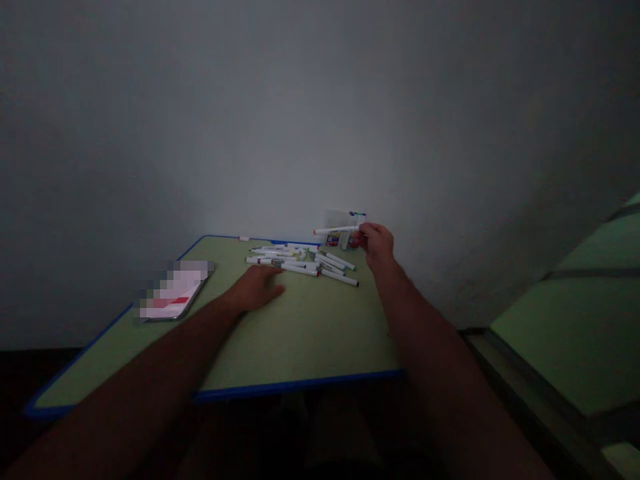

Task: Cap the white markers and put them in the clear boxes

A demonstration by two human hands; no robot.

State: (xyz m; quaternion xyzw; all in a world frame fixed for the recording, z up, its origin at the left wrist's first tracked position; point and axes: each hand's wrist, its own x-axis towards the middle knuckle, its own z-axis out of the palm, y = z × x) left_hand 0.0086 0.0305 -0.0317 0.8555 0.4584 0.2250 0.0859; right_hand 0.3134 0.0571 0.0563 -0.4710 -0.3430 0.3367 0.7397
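My right hand (377, 245) pinches a white marker (336, 231) by one end, raised in front of a clear plastic pouch (338, 219) at the back of the table. The marker lies nearly level, its orange-red tip end pointing left. My left hand (257, 288) rests on the tabletop at the near left side of a loose pile of white markers (300, 267), fingers stretched toward them. Several of these markers have coloured ends. Whether the left fingertips touch a marker is hard to make out. The pouch is partly hidden behind the held marker and my right hand.
The pale green table (300, 333) has a blue edge and stands against a grey wall (310, 120). A phone or tablet (177, 293) with a lit, blurred screen lies at the left. A small white piece with a red end (244, 239) lies at the back edge.
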